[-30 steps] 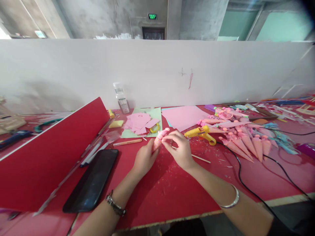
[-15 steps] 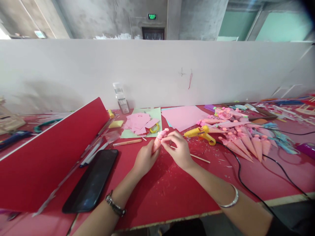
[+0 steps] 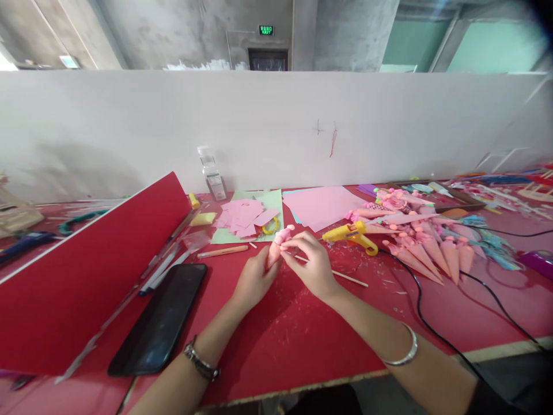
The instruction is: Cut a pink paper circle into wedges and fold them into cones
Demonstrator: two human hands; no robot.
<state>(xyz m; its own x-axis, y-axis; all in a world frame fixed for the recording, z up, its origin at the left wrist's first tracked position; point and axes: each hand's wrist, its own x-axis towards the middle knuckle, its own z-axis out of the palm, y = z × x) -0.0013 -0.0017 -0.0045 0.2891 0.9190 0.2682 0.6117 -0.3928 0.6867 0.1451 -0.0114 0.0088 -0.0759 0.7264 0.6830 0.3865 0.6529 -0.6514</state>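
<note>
Green lit sign (image 3: pixel 266 29) above the far doorway, I read it as probably EXIT though it's blurred, label on the clear bottle (image 3: pixel 213 174) too small for me to read

On the table (image 3: pixel 276 351), the phone (image 3: pixel 161 317) lies left of the hands, the glue gun (image 3: pixel 351 235) right of them. Paper sheets (image 3: pixel 322 204) lie behind, the paper cones (image 3: pixel 425 242) far right, and the bottle (image 3: pixel 212 172) stands against the partition (image 3: pixel 276 127).
</note>
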